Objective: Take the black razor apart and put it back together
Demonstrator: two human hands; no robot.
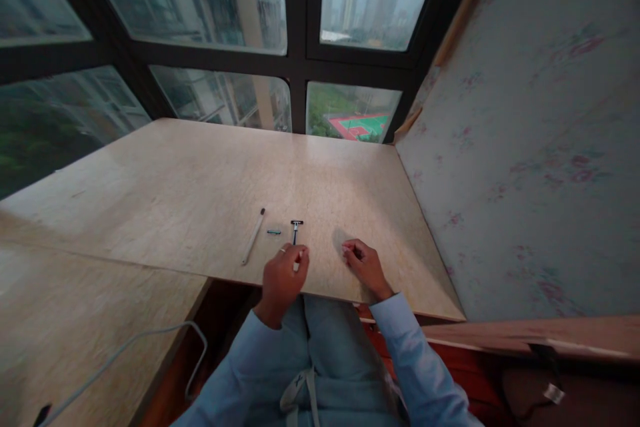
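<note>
My left hand (pixel 285 278), with a ring on one finger, hovers over the table's near edge, its fingers curled in and no object visible in them. Just beyond it lies a safety razor (pixel 297 223) with a dark head; its handle runs down behind my knuckles, and I cannot tell whether they touch. A small teal and dark razor cartridge (pixel 273 232) rests left of the razor. Further left, a slim white stick with a dark tip (pixel 253 237) lies slanted. My right hand (pixel 364 263) is closed in a pinch to the right, nothing showing between its fingertips.
The pale wooden tabletop (pixel 210 173) reaches back to dark-framed windows (pixel 296 60). A floral-papered wall (pixel 505 167) bounds the right side. On a lower-left board (pixel 95 320), a grey cable (pixel 145 333) curves past the edge toward my lap.
</note>
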